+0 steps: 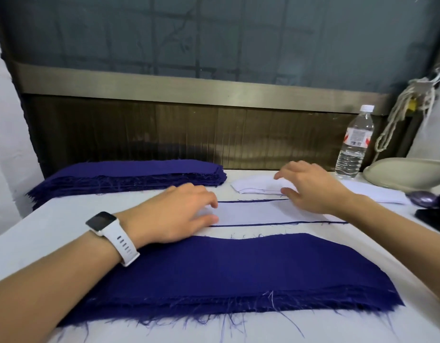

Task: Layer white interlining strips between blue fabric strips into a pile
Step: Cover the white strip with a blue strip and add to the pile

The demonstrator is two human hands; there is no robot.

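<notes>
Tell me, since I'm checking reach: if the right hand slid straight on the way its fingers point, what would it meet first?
The right hand points left and away, fingers already resting on the small white interlining stack. Beyond that, probably the end of the blue fabric stack, though depth is unclear.

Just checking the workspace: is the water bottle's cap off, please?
No, the water bottle stands upright with its white cap on.

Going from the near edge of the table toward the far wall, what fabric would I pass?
Near blue fabric strips → white interlining strip under both hands → small white interlining stack → far blue pile.
</notes>
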